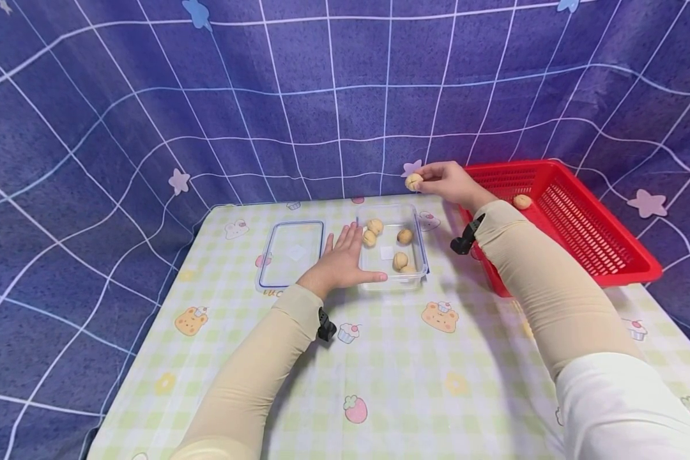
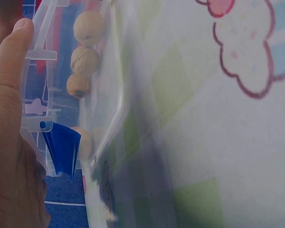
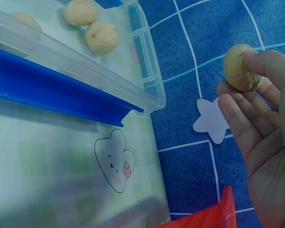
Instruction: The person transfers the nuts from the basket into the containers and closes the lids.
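A walnut is pinched between the thumb and fingers of my right hand, raised just beyond the far right corner of a clear plastic box. Several walnuts lie inside that box, some at its left side and some at its right. My left hand rests with spread, straight fingers against the box's left wall. In the left wrist view, a blue clip hangs from the box's edge near the hand. The right wrist view shows the held walnut between thumb and fingertips.
A red basket stands at the right with a walnut in it. Left of the box lies a clear lid with a blue seal. A checked cloth covers the table, and a blue curtain hangs behind.
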